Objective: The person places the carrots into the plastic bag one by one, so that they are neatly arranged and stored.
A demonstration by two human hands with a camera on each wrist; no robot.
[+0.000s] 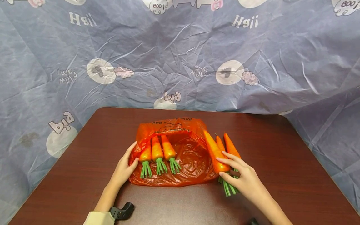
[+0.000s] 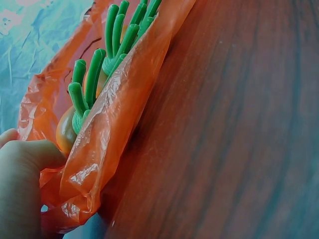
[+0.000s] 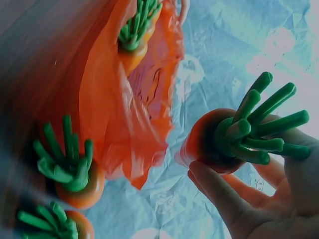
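Observation:
My right hand (image 1: 242, 173) grips an orange carrot (image 1: 213, 150) with stubby green stems, thumb on one side and fingers on the other. In the right wrist view, this carrot (image 3: 207, 137) is held up off the table, its stem end toward the camera. An orange-red plastic bag (image 1: 194, 159) lies with its mouth toward me. Three carrots (image 1: 157, 150) rest side by side in its left part, green stems at the mouth. At the bag's left edge, my left hand (image 1: 123, 168) pinches the plastic (image 2: 79, 174) between thumb and fingers.
Two more carrots (image 1: 231, 146) lie on the dark brown table (image 1: 281, 162) to the right of the bag, partly behind the right hand. Behind the table hangs a wrinkled blue-grey printed cloth (image 1: 168, 47). A black band (image 1: 122, 212) is on the left wrist.

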